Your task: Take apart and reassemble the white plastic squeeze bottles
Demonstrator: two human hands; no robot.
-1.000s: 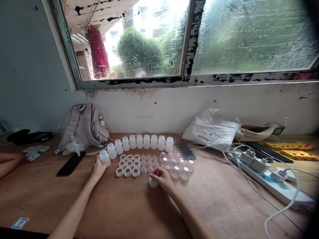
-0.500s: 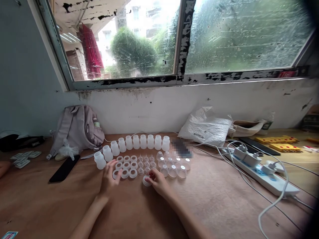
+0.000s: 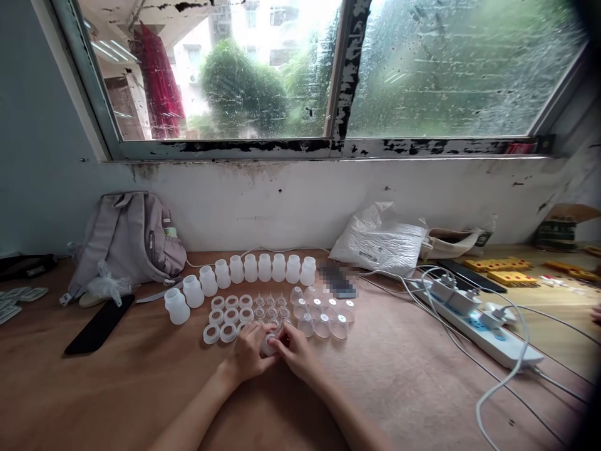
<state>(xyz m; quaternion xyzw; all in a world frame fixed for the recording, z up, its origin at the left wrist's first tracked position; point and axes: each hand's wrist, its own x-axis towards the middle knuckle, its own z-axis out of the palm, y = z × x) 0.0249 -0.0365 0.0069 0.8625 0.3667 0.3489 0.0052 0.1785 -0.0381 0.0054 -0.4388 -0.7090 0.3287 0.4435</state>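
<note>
My left hand and my right hand meet at the front of the parts, their fingers closed around a small whitish plastic ring. Fingers cover much of this piece. Just beyond my left hand lie rows of white screw rings. Small clear teats stand in rows to the right of the rings. Clear domed caps form the group nearest my right hand. Behind all of these, small white frosted bottles stand upright in a curved line.
On the left are a black phone-like slab and a grey backpack. A silver bag rests against the wall. To the right, a white power strip trails loose cables. Yellow pieces lie farther right.
My left hand has moved right from beside the rings to join my right hand at the small ring. The camera view has shifted slightly.
</note>
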